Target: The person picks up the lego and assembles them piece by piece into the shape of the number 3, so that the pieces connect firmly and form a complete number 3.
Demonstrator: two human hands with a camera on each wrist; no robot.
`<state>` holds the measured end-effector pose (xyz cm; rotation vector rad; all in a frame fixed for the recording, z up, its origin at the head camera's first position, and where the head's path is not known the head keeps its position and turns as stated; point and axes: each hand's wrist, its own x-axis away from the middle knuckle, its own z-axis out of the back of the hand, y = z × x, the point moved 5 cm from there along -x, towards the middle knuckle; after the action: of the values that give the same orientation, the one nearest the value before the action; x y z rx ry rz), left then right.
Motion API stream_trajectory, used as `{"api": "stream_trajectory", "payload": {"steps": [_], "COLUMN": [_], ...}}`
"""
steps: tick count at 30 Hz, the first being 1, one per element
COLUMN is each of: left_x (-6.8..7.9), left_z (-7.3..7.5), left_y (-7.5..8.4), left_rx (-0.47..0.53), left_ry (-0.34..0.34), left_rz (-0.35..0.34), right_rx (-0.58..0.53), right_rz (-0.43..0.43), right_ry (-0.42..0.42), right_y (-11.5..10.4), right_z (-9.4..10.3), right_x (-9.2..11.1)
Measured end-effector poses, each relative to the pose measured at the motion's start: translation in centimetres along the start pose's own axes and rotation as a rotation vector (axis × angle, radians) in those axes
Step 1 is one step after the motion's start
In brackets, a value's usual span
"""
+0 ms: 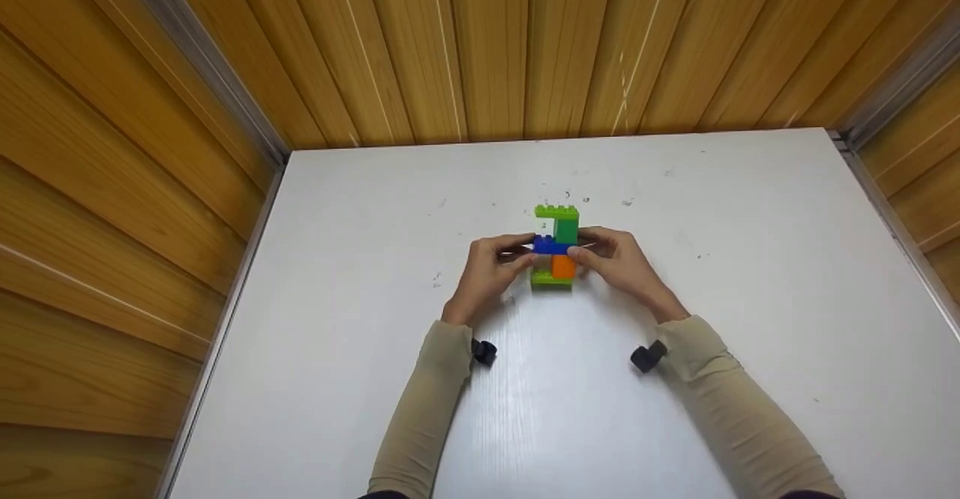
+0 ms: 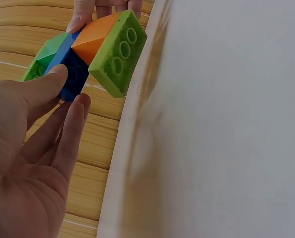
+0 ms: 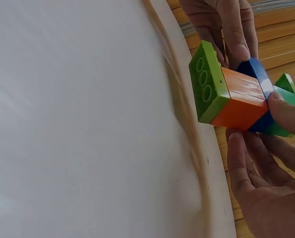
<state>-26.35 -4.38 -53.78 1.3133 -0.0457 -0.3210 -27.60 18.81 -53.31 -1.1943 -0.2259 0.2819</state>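
Both hands hold a small stack of toy building bricks above the table. From top to bottom in the head view it runs: a lime green brick [image 1: 556, 212], a dark green brick [image 1: 566, 230], a blue brick [image 1: 552, 245], an orange brick [image 1: 563, 266] and another lime green brick [image 1: 551, 281]. My left hand [image 1: 487, 270] pinches the left end of the blue brick between thumb and fingers. On the other side, my right hand [image 1: 619, 260] grips the stack, its thumb at the blue brick. The lower lime green brick [image 2: 118, 54] shows its hollow underside in both wrist views.
A white table [image 1: 360, 259] with scattered dark marks lies below the hands. Wood-patterned panels [image 1: 487, 49] rise behind it and along the left and right sides. Each wrist bears a small black camera [image 1: 485, 352].
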Motion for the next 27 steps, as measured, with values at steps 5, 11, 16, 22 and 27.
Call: {"api": "stream_trajectory", "payload": {"steps": [5,11,16,22,27], "left_x": [0.04,0.03,-0.11,-0.24,-0.14], "left_z": [0.03,0.01,0.03,0.06,0.05], "left_y": [-0.19,-0.22,-0.39,-0.73,-1.01], "left_rx": [-0.034,-0.069,-0.101,-0.144,-0.177], "left_ry": [0.008,0.009,0.006,-0.004,-0.009], "left_rz": [0.013,0.032,0.042,0.040,0.057], "right_rx": [-0.042,-0.053,-0.065,-0.042,0.009], "right_rz": [-0.018,-0.033,-0.030,-0.034,-0.035], "right_ry": [-0.001,0.000,-0.004,0.009,0.019], "right_y": [0.13,0.18,0.48,0.65,0.72], "right_z": [-0.13,-0.18,-0.35,-0.64,-1.02], "right_x": [0.07,0.16,0.18,0.28,0.42]}}
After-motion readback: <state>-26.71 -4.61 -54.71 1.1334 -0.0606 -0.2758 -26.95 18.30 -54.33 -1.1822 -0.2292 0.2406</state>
